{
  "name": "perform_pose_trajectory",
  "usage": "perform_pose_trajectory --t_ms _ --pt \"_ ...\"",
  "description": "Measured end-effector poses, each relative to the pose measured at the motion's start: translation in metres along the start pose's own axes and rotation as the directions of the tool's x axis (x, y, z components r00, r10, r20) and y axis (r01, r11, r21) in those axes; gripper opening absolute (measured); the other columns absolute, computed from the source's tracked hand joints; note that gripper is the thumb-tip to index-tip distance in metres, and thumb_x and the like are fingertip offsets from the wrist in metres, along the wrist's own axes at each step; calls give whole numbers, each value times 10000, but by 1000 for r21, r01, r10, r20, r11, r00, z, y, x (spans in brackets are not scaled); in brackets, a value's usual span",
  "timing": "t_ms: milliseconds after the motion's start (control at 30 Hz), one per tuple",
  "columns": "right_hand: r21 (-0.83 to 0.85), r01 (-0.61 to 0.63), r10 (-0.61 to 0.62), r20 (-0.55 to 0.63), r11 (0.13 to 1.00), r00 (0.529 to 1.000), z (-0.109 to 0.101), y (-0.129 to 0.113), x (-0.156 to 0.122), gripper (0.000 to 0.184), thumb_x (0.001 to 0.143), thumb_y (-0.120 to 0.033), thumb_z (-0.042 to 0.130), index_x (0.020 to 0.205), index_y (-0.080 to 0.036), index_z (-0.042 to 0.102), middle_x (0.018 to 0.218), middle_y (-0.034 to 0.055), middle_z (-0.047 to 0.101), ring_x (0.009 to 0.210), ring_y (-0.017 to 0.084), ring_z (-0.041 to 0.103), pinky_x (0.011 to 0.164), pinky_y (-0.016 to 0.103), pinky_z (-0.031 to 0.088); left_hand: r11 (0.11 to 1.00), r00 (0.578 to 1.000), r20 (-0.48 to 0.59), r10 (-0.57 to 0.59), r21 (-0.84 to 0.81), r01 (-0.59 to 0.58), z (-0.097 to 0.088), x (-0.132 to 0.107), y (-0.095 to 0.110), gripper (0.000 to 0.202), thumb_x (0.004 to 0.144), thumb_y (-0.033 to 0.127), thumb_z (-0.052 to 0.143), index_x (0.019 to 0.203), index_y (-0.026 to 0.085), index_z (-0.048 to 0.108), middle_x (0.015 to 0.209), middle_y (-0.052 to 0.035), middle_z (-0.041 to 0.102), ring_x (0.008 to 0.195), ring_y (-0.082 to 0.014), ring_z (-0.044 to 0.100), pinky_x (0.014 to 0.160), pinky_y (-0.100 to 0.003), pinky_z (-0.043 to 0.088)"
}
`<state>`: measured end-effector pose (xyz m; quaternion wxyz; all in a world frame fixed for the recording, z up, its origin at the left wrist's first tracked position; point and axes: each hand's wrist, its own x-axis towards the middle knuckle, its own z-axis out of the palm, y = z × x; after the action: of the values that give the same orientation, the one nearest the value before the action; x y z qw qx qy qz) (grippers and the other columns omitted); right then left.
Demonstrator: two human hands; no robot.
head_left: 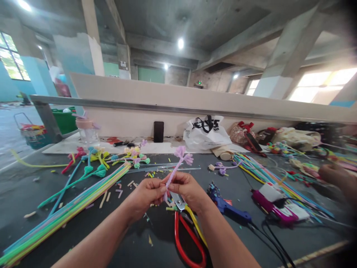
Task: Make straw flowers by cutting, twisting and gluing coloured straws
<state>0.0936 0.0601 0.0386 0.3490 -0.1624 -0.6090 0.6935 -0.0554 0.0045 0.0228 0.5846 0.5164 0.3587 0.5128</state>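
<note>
Between my two hands stands a lilac pipe-cleaner flower, tilted to the right, its fluffy blossoms at the top. My left hand pinches the lower stem with thumb and fingertips. Just above that grip, my right hand also has its fingers closed on the stem. Beneath the right hand lie scissors with one red and one yellow handle, their blades partly hidden by the hands. Short cut pieces of pipe cleaner are scattered near my left hand.
Long pastel pipe cleaners lie at left, beside finished flowers. A blue glue gun with cords is at right, near a purple-and-white device. Behind stand a phone and a white bag. Another person's hand shows far right.
</note>
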Motion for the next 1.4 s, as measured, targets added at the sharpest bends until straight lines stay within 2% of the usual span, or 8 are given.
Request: perform_pose_trajectory --t_ms 267,467,600,767,900,1033,1100,1400 --pt "-323 41 -83 -116 945 990 -1 -1 1 57 629 -175 654 646 -157 602 616 -30 533 596 105 466 601 230 357 1000 1000 -28 -2 21 2 1 3 -6 283 709 358 611 582 127 509 503 35 469 430 -47 344 444 -194 229" --pt "-817 37 -192 -91 576 977 0 1 7 120 678 -123 565 574 -156 514 621 -17 507 627 118 456 590 217 335 933 996 -76 -48 353 72 -5 3 0 208 702 329 571 656 126 559 524 46 443 479 -69 357 467 -195 256" --pt "-928 13 -197 -65 372 978 -2 10 11 118 679 -100 543 585 -164 512 640 -17 521 648 120 473 631 228 323 797 990 -138 35 601 56 -6 6 -3 178 709 248 494 571 143 533 499 53 398 492 -83 355 478 -204 256" --pt "-959 -35 -236 -105 281 966 2 23 9 71 688 -146 542 622 -166 525 678 3 518 694 153 462 787 348 256 430 944 -165 286 902 28 1 5 -16 210 720 144 427 530 162 515 532 14 462 547 -118 426 541 -235 294" --pt "-899 -98 -260 -226 427 939 4 26 11 85 688 -151 512 607 -167 495 696 21 501 739 175 449 809 369 254 360 918 -142 371 933 -1 5 3 -15 217 763 159 407 626 157 575 657 -52 559 675 -169 513 641 -277 355" --pt "-794 -102 -172 -252 600 952 -3 20 14 79 722 -199 471 650 -170 486 631 -2 476 620 140 437 638 268 351 873 970 -241 30 479 92 -3 3 1 239 768 312 484 650 139 599 608 -31 567 575 -144 526 593 -271 408" --pt "-751 -86 -147 -239 655 960 -6 17 13 123 774 -259 421 715 -172 485 623 -18 463 575 120 420 569 231 358 987 967 -233 -106 90 130 -9 3 6 256 757 368 527 752 129 621 662 -33 595 580 -124 541 607 -265 435" --pt "-521 46 -155 -168 852 974 0 9 8 128 736 -284 528 677 -171 517 628 -21 473 589 110 417 551 217 351 890 967 57 -248 -382 251 -1 0 -6 202 743 282 611 770 83 633 685 -69 627 576 -113 583 594 -239 464"
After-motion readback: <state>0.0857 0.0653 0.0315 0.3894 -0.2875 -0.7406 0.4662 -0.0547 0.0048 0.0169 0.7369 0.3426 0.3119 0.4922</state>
